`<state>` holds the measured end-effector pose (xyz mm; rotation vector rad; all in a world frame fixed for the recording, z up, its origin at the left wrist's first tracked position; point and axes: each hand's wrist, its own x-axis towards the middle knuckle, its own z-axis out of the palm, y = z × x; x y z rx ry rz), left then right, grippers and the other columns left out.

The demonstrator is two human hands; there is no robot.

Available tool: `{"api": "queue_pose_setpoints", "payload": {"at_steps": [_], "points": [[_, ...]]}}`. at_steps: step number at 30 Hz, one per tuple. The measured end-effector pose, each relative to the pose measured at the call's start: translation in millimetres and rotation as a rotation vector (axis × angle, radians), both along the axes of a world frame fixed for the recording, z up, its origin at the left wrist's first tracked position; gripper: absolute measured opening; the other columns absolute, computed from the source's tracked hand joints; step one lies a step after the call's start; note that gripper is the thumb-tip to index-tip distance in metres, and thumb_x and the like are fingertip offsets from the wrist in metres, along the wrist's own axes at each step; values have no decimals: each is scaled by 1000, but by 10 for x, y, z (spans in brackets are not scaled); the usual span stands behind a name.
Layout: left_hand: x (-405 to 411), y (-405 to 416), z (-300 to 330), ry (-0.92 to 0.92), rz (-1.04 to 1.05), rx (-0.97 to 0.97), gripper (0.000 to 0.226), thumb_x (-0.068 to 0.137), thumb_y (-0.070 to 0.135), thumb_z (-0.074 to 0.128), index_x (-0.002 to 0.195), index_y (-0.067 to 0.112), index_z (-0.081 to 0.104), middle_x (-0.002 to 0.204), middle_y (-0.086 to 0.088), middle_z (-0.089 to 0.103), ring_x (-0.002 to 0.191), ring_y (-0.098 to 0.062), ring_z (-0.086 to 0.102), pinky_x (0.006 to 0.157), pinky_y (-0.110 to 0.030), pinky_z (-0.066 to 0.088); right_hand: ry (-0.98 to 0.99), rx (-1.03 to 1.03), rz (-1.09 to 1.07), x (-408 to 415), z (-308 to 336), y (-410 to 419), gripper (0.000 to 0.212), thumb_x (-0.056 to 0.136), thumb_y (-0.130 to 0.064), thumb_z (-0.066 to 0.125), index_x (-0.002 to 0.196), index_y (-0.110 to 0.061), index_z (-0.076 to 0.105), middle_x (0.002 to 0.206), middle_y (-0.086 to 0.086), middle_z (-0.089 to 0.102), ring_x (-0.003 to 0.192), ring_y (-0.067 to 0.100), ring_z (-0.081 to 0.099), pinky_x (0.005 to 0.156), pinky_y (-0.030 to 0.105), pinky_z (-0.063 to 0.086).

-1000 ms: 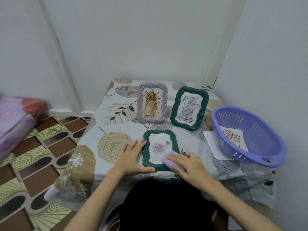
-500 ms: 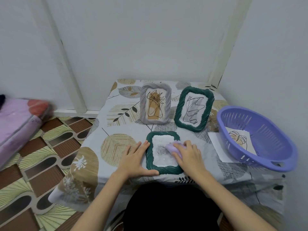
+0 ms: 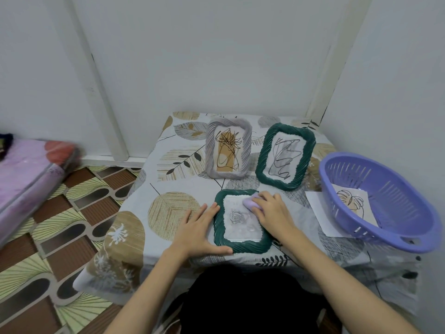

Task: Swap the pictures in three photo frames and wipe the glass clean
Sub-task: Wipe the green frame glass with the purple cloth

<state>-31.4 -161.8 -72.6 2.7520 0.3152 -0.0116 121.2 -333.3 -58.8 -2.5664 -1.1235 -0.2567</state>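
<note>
Head view, step in hand: wiping the glass of the green frame lying flat (image 3: 242, 219) at the near edge of the table (image 3: 168, 206); this reads as the cleaning part of the task.
Head view, right hand: the right hand (image 3: 272, 213) has its fingers curled over a lilac cloth (image 3: 250, 203) and presses it on the upper right corner of the glass.
Head view, left hand: the left hand (image 3: 199, 229) lies spread and flat on the tablecloth, fingers against the frame's left edge, thumb along its near edge, bracing it.
Head view, doing it well: keep the left hand steady so the frame does not slide; work the cloth in overlapping strokes from the far corner toward the near edge, since small specks or droplets seem to sit on the lower glass; go light near the ribbed rim.
Head view, frame's lie: face up, long axis running away from the person, top end toward the wall.
Head view, other frames: a grey frame (image 3: 228, 150) and a second green frame (image 3: 285, 156) stand upright behind it, facing the person.
Head view, basket: a purple basket (image 3: 385, 227) at right holds a loose picture (image 3: 351, 201), apart from the frames.
</note>
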Motion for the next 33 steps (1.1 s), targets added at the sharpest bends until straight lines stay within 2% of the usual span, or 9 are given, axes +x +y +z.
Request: {"api": "queue_pose_setpoints", "payload": {"at_steps": [3,7,10,14,16,19,21,28,33], "points": [[4,-6,5,-1,4,-3,126,39,96,30,146,35,4,155,22,2,144,-3,-2,119,-43,-3,19,-10,34,-73,-18,96,30,93,-25,47,116,-15,63,119,1,57,90,25,45,81,36,44],[7,-4,-2,-12,-2,4,126,39,96,30,147,35,4,155,22,2,144,-4,-2,119,-42,-4,-76,23,233,-174,-104,-308,35,88,-37,40,103,-21,68,103,-6,65,70,21,49,66,32,49],[6,7,-9,-14,-7,-7,127,39,97,29,147,35,4,155,21,3,144,-5,-1,118,-43,-4,-96,15,193,-62,-84,-315,36,86,-36,42,98,-17,71,101,-2,69,68,24,52,60,34,51],[4,-10,-2,-17,6,8,130,35,99,24,147,35,5,155,21,4,144,-4,0,119,-43,-3,36,-24,2,-14,21,74,31,94,-30,46,119,-19,61,123,-1,60,96,26,47,81,36,41],[4,-18,-1,-22,11,10,132,33,100,21,147,34,5,155,21,4,144,-4,0,119,-43,-3,64,-14,30,-113,-4,108,34,94,-33,42,120,-19,60,122,-2,60,96,25,46,82,35,40],[6,-17,-2,-23,10,9,134,32,101,20,147,34,6,155,21,4,144,-3,0,119,-42,-3,-61,62,184,-288,-82,-165,37,86,-39,39,99,-23,69,97,-6,70,73,24,53,62,36,49],[3,-12,-8,-23,7,8,133,32,101,20,147,34,6,154,22,5,144,-3,0,119,-42,-3,-167,35,182,-258,-98,-298,34,83,-40,40,93,-27,70,88,-12,71,66,20,51,53,32,44],[8,-14,1,-15,5,3,133,33,100,22,147,34,5,155,21,4,144,-4,-1,119,-43,-3,161,13,0,-125,-17,69,28,94,-35,45,117,-33,58,111,-1,61,91,17,36,78,29,28],[7,-9,-8,-27,2,-1,133,33,100,22,147,34,6,155,20,5,144,-4,0,118,-42,-4,12,-49,134,-302,78,-243,31,94,-38,37,116,-31,59,117,-13,62,88,11,27,72,29,17]]}}
